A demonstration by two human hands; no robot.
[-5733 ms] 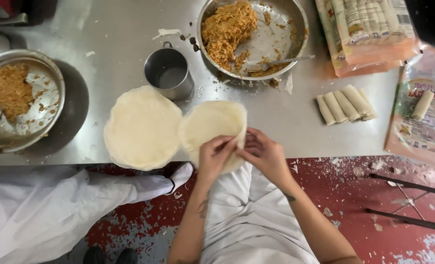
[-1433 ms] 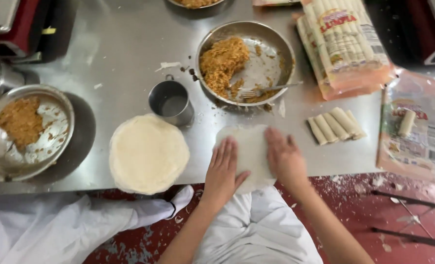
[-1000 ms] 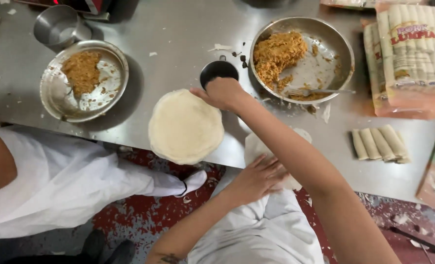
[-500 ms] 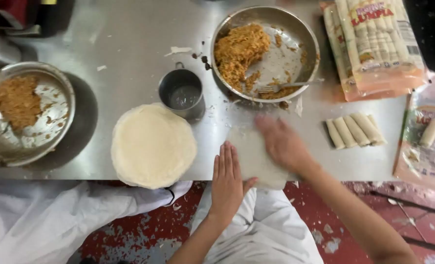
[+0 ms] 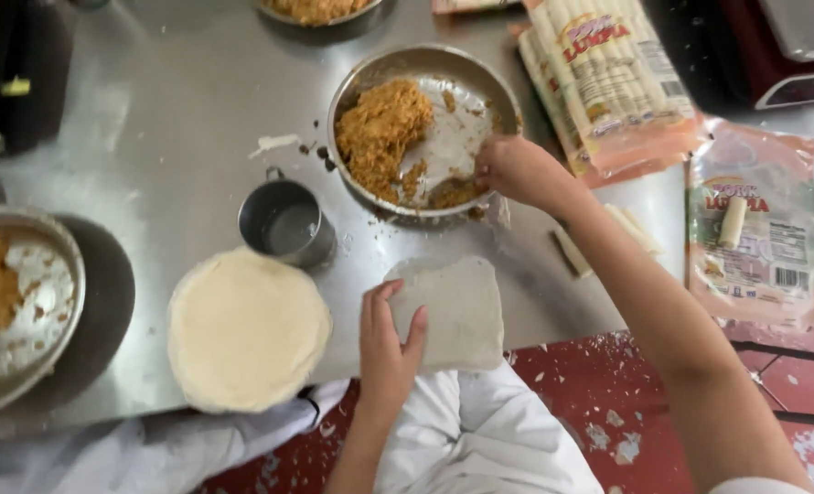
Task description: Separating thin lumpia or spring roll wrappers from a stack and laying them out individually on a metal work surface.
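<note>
**One hand on the wrapper, one in the filling**

A single pale wrapper point(image 5: 457, 311) lies flat at the near edge of the steel tabletop point(image 5: 169, 119), low in the centre of the frame. The left hand point(image 5: 387, 348) rests on its left side, fingers spread and flat. The right hand point(image 5: 515, 169) is in the metal bowl point(image 5: 480, 78) at upper centre, fingers closed at the shredded orange filling point(image 5: 384, 128); what they grip cannot be made out. A stack of round wrappers point(image 5: 247, 329) lies lower left, a metal cup point(image 5: 283, 220) just above it. Packs of finished rolls point(image 5: 608, 78) sit upper right.
</note>
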